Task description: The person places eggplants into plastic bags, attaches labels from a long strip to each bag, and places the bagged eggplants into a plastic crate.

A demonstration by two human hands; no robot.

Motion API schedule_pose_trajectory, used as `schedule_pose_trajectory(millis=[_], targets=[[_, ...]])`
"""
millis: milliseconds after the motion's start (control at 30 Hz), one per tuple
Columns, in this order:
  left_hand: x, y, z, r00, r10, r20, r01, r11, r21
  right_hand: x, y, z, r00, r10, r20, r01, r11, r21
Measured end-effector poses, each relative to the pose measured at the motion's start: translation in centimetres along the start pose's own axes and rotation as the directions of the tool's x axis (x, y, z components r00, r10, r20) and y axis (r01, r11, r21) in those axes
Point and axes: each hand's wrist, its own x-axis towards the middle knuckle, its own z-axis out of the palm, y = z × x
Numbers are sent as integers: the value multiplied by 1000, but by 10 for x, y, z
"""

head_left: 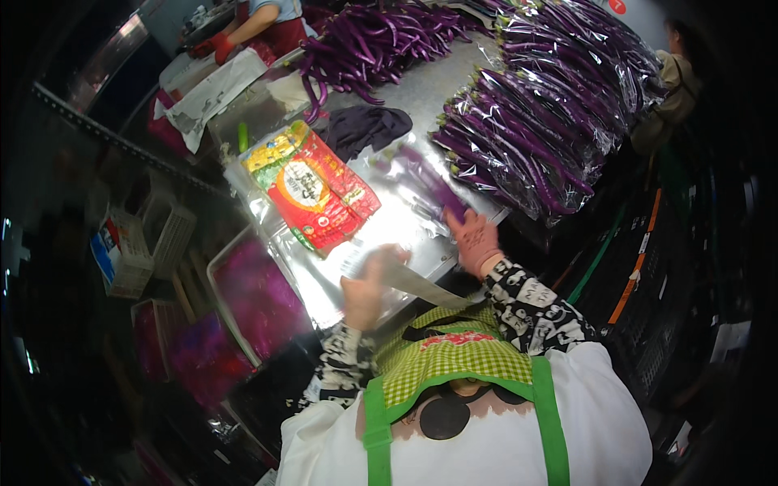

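Fingers (459, 220) of the right hand (474, 241) lie spread on a bagged purple eggplant (433, 188) resting on the steel table (421, 89), its length running away beyond the fingertips. Left hand (366, 285) pinches a clear plastic bag (421, 285) between thumb and fingers.

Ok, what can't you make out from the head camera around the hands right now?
- Left hand: motion-blurred, so its grip on the clear plastic bag is unclear.
- Right hand: rests on a bagged long purple eggplant; whether it grips cannot be told.
- Pink-purple contents of the bin left of the steel table: blurred.
- Black crates at right: too dark to tell contents.
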Motion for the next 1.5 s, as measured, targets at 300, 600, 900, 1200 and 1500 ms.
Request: schedule_pose_trajectory(millis=[300,600,900,1200,1500], targets=[[195,-21,-146,999,-15,-52,49,655,754,16,-11,3,966,-196,167,141,945,294],[119,-23,-115,987,67,146,-139,808,573,10,20,14,990,-29,-137,135,465,875],[33,-22,69,769,-101,632,-204,897,392,33,38,-105,928,-367,63,-232,-437,869],[59,-5,37,974,-207,96,213,975,-58,-33,43,-77,957,-216,-192,244,251,937],[47,-7,54,888,-364,280,351,931,99,-25,32,-77,970,-241,19,-103,-339,935]])
